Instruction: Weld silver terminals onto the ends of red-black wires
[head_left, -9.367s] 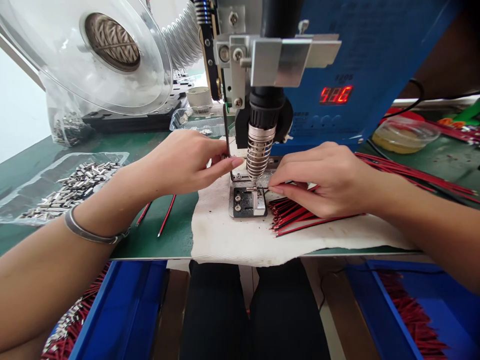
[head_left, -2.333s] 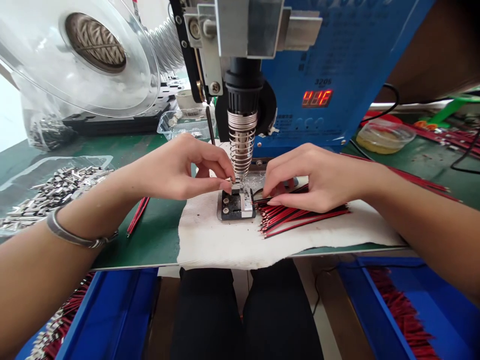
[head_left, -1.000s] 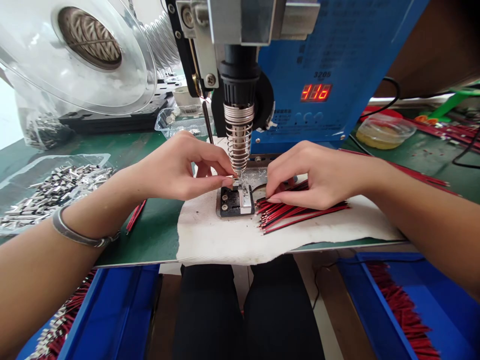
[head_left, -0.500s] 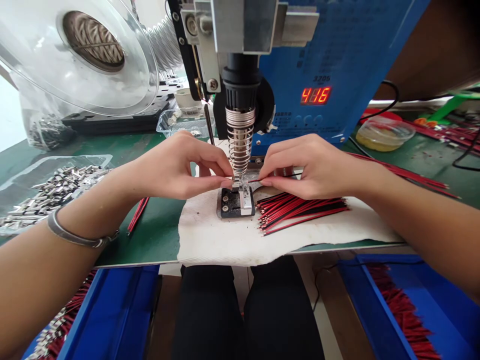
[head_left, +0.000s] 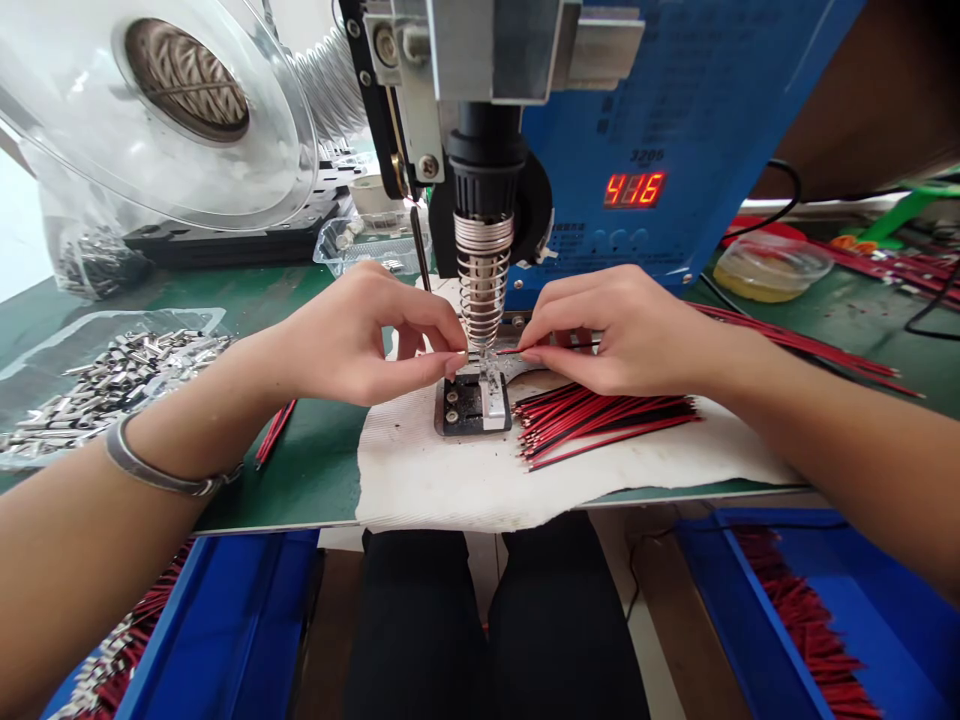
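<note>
At the blue soldering machine, my left hand (head_left: pixel 375 335) is closed in a pinch just left of the soldering iron's coiled spring (head_left: pixel 484 265). A small metal part seems to be between thumb and forefinger, mostly hidden by them. From the right, my right hand (head_left: pixel 611 330) pinches a red and black wire (head_left: pixel 510 351), its end reaching under the iron's tip. Both pinches hang just above the small black fixture (head_left: pixel 461 405) with its light metal block. A pile of cut red and black wires (head_left: pixel 600 425) lies on the white cloth (head_left: pixel 450 490) below my right hand.
A clear tray (head_left: pixel 112 390) of small metal parts stands at the left, near a few wires (head_left: pixel 275 434). A transparent fume hood (head_left: pixel 187 110) rises behind it. More wires (head_left: pixel 810 345) and a round tub (head_left: pixel 772 268) lie right. Blue bins (head_left: pixel 225 620) sit below the table edge.
My left thumb has risen slightly, and the small metal part shows less between the fingers. My right hand stays nearly in place with the wire. The view has shifted a little.
</note>
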